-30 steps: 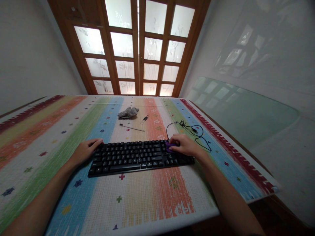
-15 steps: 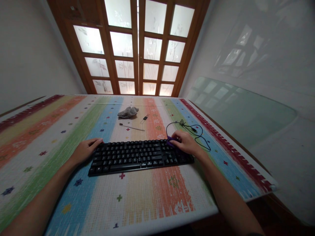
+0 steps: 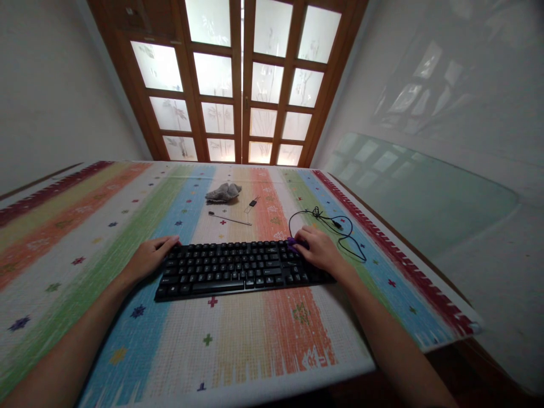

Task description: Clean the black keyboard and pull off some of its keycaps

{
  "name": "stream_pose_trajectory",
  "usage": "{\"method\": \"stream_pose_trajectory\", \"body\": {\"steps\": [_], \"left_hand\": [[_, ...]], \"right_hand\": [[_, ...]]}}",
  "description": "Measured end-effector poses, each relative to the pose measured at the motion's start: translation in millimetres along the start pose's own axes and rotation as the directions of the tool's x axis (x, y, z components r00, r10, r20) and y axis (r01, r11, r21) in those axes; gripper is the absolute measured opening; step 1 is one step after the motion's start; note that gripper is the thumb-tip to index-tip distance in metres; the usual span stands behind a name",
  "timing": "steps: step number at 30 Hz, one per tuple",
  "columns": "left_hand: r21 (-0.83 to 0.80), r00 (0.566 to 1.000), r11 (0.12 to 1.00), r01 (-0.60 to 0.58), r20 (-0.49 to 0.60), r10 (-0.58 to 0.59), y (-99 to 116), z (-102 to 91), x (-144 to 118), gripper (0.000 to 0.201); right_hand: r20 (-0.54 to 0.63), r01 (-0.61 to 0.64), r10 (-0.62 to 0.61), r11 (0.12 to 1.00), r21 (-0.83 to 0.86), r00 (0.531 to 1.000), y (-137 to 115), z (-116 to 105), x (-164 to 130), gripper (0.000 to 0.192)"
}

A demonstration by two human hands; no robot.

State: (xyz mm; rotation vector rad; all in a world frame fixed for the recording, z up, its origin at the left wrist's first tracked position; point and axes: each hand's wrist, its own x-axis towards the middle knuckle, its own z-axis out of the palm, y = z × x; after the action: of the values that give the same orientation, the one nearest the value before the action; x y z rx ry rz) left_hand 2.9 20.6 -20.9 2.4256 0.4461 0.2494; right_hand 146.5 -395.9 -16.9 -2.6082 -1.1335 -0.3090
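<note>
1. Hands are working on a black keyboard (image 3: 240,268) in the head view. The keyboard is lying flat in the middle of the striped table cover (image 3: 255,340).
2. The left hand (image 3: 149,258) is resting flat and loose against the keyboard's left end. It is touching the edge and not gripping anything.
3. The right hand (image 3: 319,249) is pressing a small purple thing (image 3: 292,243) onto the keys at the far right end. The fingers are curled over it, so it looks held, but most of it is hiding under the hand.
4. The keyboard could be sliding if the right hand is pushing too hard, because the left hand is only leaning on it.
5. A key could be popping off if the purple thing is catching under its edge.
6. The black cable (image 3: 335,226) is lying looped just behind the right hand. The wrist could be snagging it and tugging the keyboard crooked.
7. The thin stick (image 3: 229,219), the little clip tool (image 3: 252,203) and the grey cloth (image 3: 223,192) are sitting farther back, well apart from both hands.
</note>
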Motion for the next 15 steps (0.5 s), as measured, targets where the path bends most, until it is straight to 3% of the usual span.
{"method": "stream_pose_trajectory", "body": {"steps": [5,11,15], "left_hand": [[0.012,1.0,1.0,-0.015,-0.005,0.015,-0.3,1.0,0.1,0.057],[-0.017,1.0,0.999,-0.028,-0.01,0.028,-4.0,2.3,0.8,0.056],[-0.027,0.999,0.999,-0.033,-0.012,0.032,-2.4,2.0,-0.4,0.055]], "right_hand": [[-0.046,-0.022,0.021,0.999,-0.023,0.999,-2.1,-0.8,-1.3,0.006],[-0.068,-0.037,0.055,0.969,0.244,0.996,-5.6,-4.8,1.8,0.013],[-0.008,0.055,-0.056,0.939,0.339,0.998,-21.1,-5.5,11.1,0.011]]}}
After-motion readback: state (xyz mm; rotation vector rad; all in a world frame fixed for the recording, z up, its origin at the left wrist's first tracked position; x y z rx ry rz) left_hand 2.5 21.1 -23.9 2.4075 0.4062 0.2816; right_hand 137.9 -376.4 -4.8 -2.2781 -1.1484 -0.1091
